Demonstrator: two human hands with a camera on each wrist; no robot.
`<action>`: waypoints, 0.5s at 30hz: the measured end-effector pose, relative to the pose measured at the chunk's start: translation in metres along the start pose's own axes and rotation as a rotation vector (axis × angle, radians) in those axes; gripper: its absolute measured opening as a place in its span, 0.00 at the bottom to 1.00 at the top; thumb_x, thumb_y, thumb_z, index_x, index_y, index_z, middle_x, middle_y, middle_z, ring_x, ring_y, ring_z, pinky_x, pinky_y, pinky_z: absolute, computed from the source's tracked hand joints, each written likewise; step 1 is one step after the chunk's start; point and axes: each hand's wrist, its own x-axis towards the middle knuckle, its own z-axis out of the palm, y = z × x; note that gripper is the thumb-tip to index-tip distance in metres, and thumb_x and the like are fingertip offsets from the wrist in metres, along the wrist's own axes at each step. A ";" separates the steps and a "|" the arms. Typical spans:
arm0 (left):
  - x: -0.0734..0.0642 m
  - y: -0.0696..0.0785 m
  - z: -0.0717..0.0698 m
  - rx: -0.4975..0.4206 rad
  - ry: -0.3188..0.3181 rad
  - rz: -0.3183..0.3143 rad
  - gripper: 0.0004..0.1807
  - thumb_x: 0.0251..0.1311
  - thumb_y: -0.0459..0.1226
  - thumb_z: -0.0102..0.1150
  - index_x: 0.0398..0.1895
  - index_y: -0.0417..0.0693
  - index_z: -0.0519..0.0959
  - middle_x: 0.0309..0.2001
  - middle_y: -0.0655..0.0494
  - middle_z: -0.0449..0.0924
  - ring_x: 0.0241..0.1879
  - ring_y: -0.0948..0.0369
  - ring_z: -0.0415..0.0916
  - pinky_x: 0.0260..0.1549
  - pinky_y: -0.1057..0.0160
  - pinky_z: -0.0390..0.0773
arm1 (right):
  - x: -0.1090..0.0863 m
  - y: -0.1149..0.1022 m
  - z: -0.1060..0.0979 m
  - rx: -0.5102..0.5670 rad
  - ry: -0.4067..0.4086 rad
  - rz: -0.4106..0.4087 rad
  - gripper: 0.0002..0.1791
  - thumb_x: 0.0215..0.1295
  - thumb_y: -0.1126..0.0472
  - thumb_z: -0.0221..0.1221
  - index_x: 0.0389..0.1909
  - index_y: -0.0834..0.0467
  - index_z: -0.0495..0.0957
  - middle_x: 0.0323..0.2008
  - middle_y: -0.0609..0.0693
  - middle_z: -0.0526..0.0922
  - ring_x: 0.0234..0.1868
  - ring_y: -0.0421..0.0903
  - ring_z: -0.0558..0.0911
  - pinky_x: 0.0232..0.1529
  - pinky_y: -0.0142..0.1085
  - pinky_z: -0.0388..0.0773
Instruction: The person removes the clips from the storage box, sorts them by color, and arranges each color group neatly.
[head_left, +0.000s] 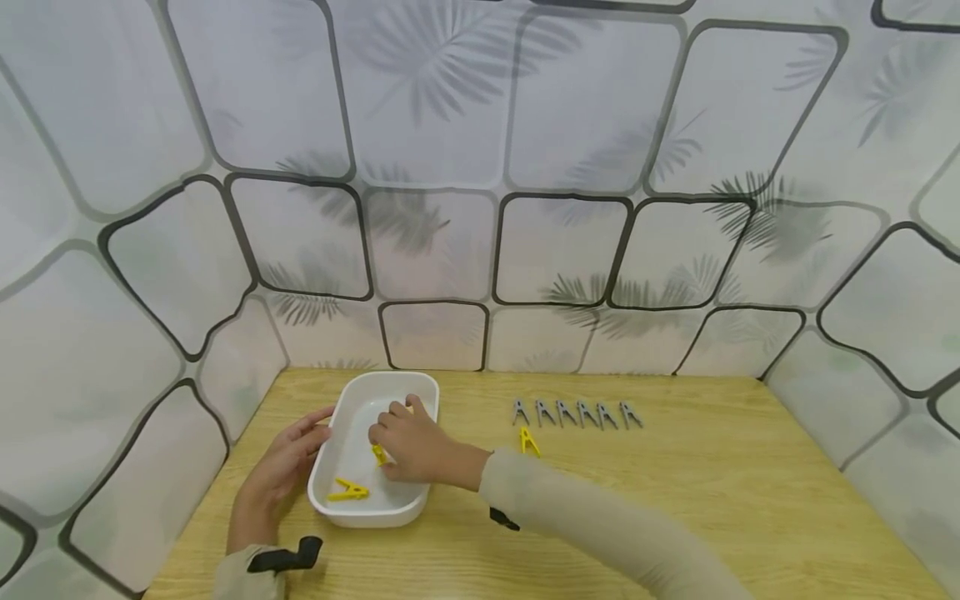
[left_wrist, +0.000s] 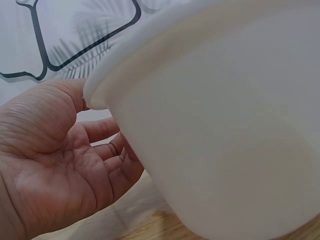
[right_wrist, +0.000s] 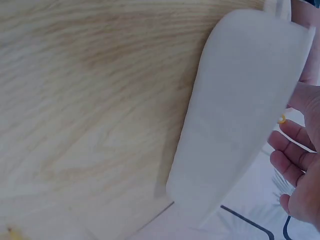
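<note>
A white plastic tub (head_left: 322, 492) stands at the left of the table. My left hand (head_left: 281, 467) holds its left side, the thumb at the rim and the curled fingers against the outer wall (left_wrist: 210, 135). Over the inside of the tub, my right hand (head_left: 416, 446) pinches a yellow clothespin (head_left: 378, 454) between thumb and fingers; only a bit of this clothespin (right_wrist: 282, 118) shows in the right wrist view. Another yellow clothespin (head_left: 348, 490) lies on the tub's floor, near the front left.
Several grey clothespins (head_left: 566, 413) lie in a row on the wooden table (head_left: 675, 475), right of the tub. A single yellow clothespin (head_left: 528, 442) lies just in front of the row. Patterned cloth walls (head_left: 435, 250) enclose the table's back and sides.
</note>
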 end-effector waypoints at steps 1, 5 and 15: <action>0.000 0.000 0.000 -0.001 0.003 -0.005 0.20 0.76 0.38 0.53 0.68 0.59 0.72 0.43 0.68 0.82 0.46 0.69 0.81 0.48 0.68 0.82 | -0.003 0.004 -0.002 0.000 0.009 -0.006 0.18 0.63 0.43 0.66 0.51 0.45 0.79 0.45 0.39 0.81 0.50 0.41 0.73 0.61 0.44 0.64; 0.001 0.000 0.002 -0.004 0.010 -0.021 0.25 0.76 0.39 0.53 0.73 0.51 0.68 0.44 0.67 0.82 0.46 0.68 0.81 0.48 0.68 0.82 | -0.016 0.020 -0.009 0.062 0.054 0.002 0.17 0.64 0.47 0.67 0.51 0.46 0.79 0.45 0.41 0.80 0.49 0.41 0.73 0.61 0.45 0.65; 0.000 0.000 0.001 -0.025 0.007 0.010 0.17 0.75 0.36 0.52 0.62 0.62 0.75 0.42 0.66 0.81 0.43 0.68 0.81 0.45 0.68 0.82 | -0.049 0.063 -0.018 0.404 0.169 0.146 0.17 0.64 0.52 0.69 0.50 0.51 0.79 0.47 0.46 0.82 0.51 0.46 0.75 0.63 0.54 0.65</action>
